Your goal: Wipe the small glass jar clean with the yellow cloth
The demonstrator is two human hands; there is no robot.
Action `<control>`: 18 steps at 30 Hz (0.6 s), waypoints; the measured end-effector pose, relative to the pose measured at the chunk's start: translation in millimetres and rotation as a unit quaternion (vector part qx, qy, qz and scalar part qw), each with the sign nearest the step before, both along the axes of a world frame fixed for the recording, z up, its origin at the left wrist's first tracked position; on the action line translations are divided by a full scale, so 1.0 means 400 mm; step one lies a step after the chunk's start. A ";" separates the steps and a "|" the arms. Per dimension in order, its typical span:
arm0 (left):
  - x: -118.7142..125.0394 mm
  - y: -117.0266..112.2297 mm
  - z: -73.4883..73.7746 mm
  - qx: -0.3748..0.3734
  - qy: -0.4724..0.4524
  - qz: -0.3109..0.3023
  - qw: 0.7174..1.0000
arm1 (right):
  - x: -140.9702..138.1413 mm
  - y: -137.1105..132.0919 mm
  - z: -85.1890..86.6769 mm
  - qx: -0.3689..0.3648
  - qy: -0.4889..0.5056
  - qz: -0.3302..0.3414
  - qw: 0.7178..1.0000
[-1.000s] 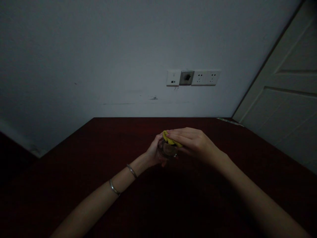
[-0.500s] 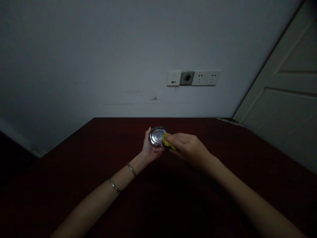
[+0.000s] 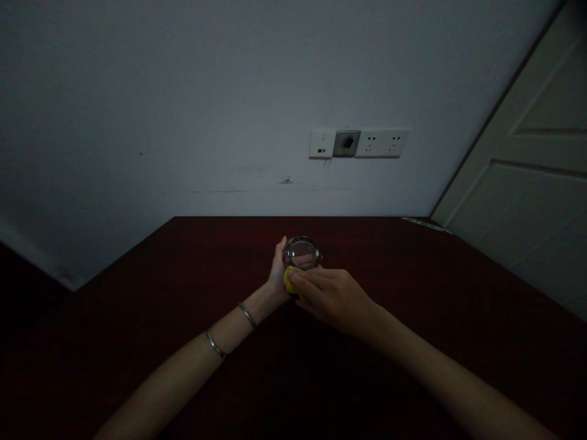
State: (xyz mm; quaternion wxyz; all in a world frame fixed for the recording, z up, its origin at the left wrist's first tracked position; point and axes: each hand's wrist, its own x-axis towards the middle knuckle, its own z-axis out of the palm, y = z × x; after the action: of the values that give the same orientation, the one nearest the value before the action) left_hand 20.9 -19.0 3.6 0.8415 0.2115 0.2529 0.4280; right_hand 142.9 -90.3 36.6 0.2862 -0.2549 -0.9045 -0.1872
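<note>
A small round glass dish point(image 3: 302, 252), thick-rimmed like an ashtray, is held up over the table. My left hand point(image 3: 277, 278) is closed around its left side and underside, and fingers show through the clear bottom. Pinched in the fingertips of my right hand point(image 3: 337, 296) is a folded yellow cloth point(image 3: 291, 282) with a dark patch. The cloth rests against the near left edge of the dish. My right hand partly hides my left palm and the lower rim.
The dark red table point(image 3: 220, 244) meets a pale wall point(image 3: 206, 91) at the back. A row of sockets and switches point(image 3: 358, 143) is mounted on that wall. On the right stands a white panelled door point(image 3: 527, 171). A thin strip point(image 3: 426, 225) lies along the far right table edge.
The cloth and my right hand have moved left and nearer, from the dish's right rim to its near left edge. The dish has shifted slightly right and its tilt has changed.
</note>
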 end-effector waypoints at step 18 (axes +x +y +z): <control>0.002 0.003 -0.046 0.044 0.096 -0.105 0.989 | 0.059 0.043 0.029 0.026 -0.002 -0.002 1.000</control>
State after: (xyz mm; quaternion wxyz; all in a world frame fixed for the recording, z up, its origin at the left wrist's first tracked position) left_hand 21.8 -17.9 -14.7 0.8434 0.3139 0.2894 0.3263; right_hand 166.3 -73.0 48.0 0.2907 -0.2492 -0.8993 -0.2115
